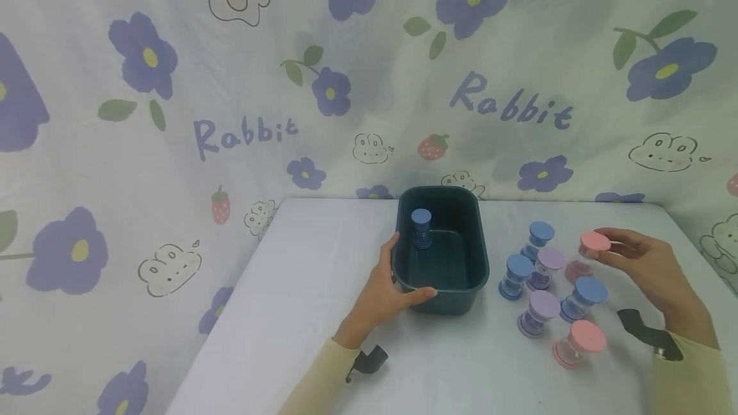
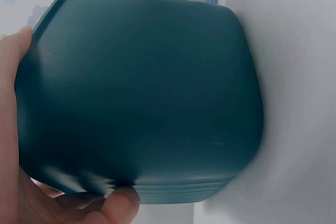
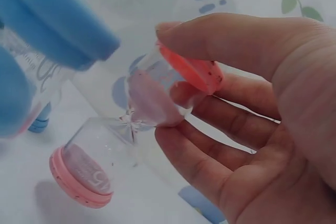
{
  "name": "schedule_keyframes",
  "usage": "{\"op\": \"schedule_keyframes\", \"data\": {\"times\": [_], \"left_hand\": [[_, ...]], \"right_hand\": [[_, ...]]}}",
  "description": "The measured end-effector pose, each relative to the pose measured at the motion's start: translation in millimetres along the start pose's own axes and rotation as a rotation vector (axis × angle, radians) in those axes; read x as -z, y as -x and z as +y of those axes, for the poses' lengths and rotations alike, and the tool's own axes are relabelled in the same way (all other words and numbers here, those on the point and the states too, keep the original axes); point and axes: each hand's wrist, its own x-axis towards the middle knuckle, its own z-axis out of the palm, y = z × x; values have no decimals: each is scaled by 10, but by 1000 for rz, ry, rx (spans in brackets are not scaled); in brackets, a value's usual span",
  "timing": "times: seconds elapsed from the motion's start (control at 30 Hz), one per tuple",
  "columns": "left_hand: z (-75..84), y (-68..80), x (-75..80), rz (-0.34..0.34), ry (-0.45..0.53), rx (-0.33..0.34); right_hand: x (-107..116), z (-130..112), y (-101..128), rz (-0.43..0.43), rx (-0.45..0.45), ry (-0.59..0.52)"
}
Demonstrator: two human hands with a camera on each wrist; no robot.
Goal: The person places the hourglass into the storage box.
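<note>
Table [image 1: 323, 338]: standing before a hanging printed cloth [image 1: 173, 114]. Tub [image 1: 441, 287]: sitting near the table's middle, one hourglass timer [image 1: 421, 228] standing upright inside it at the far left corner. Left hand [image 1: 383, 293]: lying against the tub's near left wall. Cluster of hourglass timers [image 1: 544, 287]: standing right of the tub. Right hand [image 1: 646, 264]: holding a further hourglass timer [image 1: 588, 252] at the cluster's far right edge.

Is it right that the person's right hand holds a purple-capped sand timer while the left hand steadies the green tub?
Not quite: the timer in the right hand is a pink-capped sand timer, as the right wrist view shows. The left hand does steady the green tub.
</note>
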Motion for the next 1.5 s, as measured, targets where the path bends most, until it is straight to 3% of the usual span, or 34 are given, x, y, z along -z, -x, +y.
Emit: {"op": "schedule_keyframes", "data": {"times": [0.13,0.3,0.57,0.77,1.1,1.5], "left_hand": [[0,3,10,1,1,-5],[-5,6,14,7,-7,0],[-40,-13,-24,-2,-6,-4],[-14,-3,-30,-9,3,1],[-8,-4,8,-4,-6,-5],[-17,-11,6,0,-1,-5]], "right_hand": [[15,-18,13,45,7,-27],[18,-61,33,86,-49,-61],[84,-116,106,140,-17,-154],[165,-201,150,136,-32,-132],[235,-566,150,146,-65,-94],[149,-983,145,119,139,-205]]}}
